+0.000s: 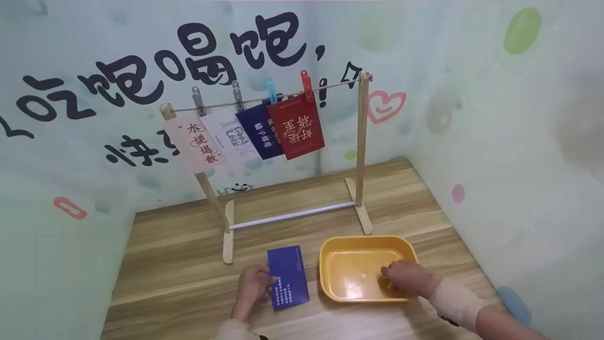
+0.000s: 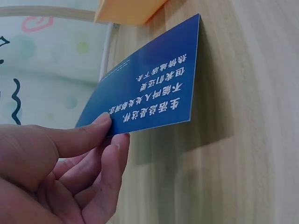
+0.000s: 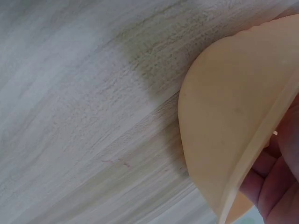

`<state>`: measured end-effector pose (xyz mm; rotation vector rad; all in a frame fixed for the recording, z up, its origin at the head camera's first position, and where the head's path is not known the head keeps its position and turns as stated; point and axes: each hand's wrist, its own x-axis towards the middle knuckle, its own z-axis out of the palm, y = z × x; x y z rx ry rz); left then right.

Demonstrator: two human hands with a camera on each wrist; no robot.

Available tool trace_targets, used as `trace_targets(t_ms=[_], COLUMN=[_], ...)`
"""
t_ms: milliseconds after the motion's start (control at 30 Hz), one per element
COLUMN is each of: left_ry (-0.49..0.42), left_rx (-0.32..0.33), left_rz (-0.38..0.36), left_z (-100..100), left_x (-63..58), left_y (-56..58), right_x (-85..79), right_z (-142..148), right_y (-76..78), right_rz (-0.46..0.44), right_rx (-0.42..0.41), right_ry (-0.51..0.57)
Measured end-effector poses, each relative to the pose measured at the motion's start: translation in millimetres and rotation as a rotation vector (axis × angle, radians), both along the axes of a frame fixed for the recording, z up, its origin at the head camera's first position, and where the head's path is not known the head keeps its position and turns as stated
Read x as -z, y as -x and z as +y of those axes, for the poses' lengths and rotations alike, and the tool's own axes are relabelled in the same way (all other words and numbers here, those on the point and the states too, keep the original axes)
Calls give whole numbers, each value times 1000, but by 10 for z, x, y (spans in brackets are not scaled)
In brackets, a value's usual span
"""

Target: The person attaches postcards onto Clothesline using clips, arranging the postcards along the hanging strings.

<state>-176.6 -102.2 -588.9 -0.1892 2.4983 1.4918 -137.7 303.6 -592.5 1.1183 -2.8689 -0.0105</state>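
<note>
My left hand [image 1: 253, 285] pinches a dark blue card [image 1: 289, 269] with white printed characters by its near left edge, thumb on top. In the left wrist view the card [image 2: 145, 84] is tilted, and its shadow falls on the wood. My right hand [image 1: 409, 278] reaches over the right rim of a yellow plastic basin [image 1: 349, 240], its fingers curled down inside. The basin's wall [image 3: 229, 102] covers most of those fingers [image 3: 266, 182] in the right wrist view. Whether they hold a small thing there I cannot tell.
Behind stands a wooden rack [image 1: 362, 141] with a string. Grey, light blue and red clothespins [image 1: 306, 85] hold a pink card [image 1: 196, 146], a white card [image 1: 231, 137], a dark blue card [image 1: 259, 132] and a red card [image 1: 297, 127]. Printed walls [image 1: 472, 118] enclose the wooden tabletop [image 1: 170, 264].
</note>
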Motion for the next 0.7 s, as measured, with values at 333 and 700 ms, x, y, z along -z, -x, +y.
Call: trace_targets(t_ms=[333, 700], left_ry=[48, 188], left_rx=[148, 238], left_rz=[24, 229], left_z=[145, 252], left_x=[-196, -381], left_y=[151, 267], right_x=[5, -150], right_z=[-26, -48], right_y=[0, 93], right_rz=[194, 145], right_rx=[42, 37], right_ry=[-24, 114])
